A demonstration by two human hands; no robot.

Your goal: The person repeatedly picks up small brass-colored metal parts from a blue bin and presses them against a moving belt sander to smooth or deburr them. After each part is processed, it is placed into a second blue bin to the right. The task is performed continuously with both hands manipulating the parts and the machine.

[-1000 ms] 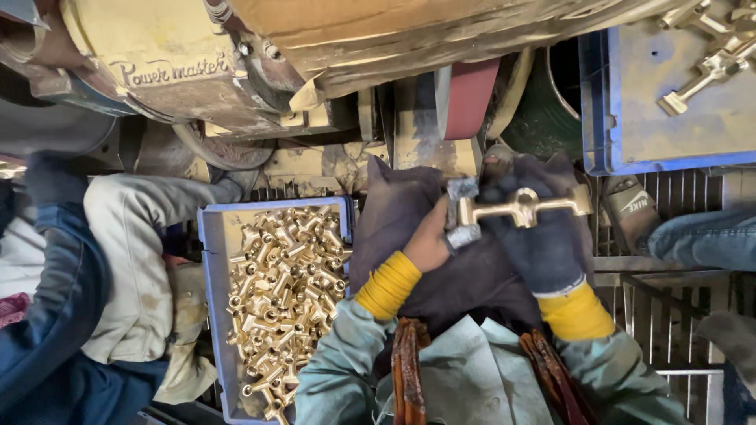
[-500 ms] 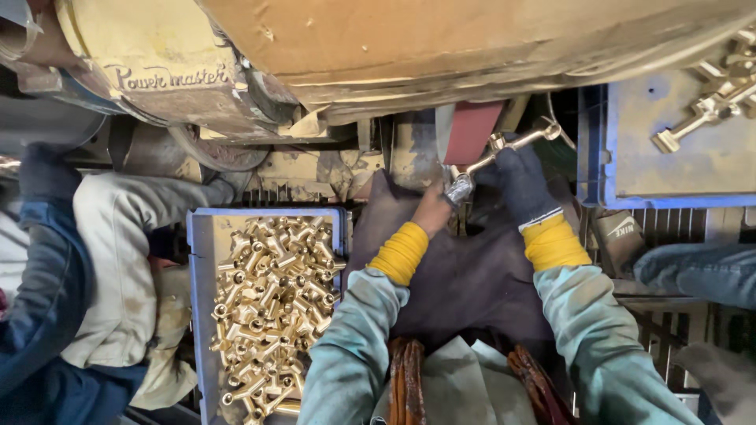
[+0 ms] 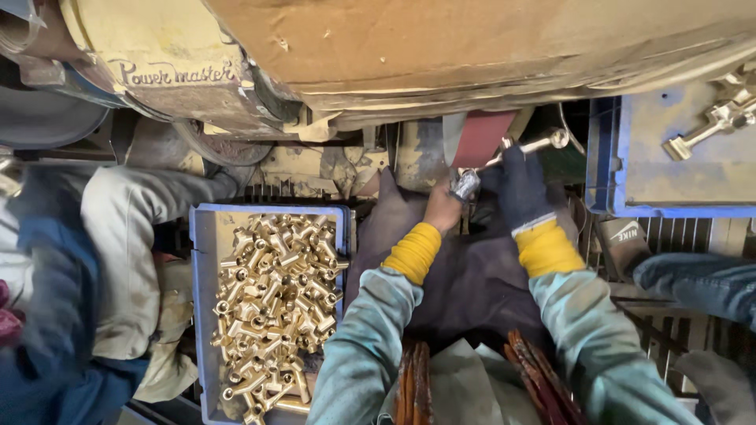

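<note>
Both hands clamp one brass fitting (image 3: 512,154) between them. Left hand (image 3: 442,206) is bare, fingers wrapped round the fitting's near, lower end, where a shiny round socket shows. Right hand (image 3: 516,189) wears a dark glove, closed round the middle of the fitting; the far end sticks out up and to the right past the glove, ending in a small ring. Fitting is tilted, near end low, far end high.

Fitting sits right against the reddish sanding belt (image 3: 479,135), just above the grip; cannot tell if metal actually touches the belt. Big dusty tan machine housing (image 3: 472,47) runs over the belt.

Yellow cuffs and teal sleeves on both forearms. Dark cloth (image 3: 465,275) lies under the hands, over the lap.

Left of the grip, near the left elbow: blue crate (image 3: 198,260) heaped with raw brass fittings (image 3: 276,299). Right of the grip and higher: second blue tray (image 3: 622,189) holding a few polished fittings (image 3: 713,122).

Far left: another person's pale sleeve (image 3: 126,236). Lower right: someone's jeans-clad leg (image 3: 701,279), apart from the hands.
</note>
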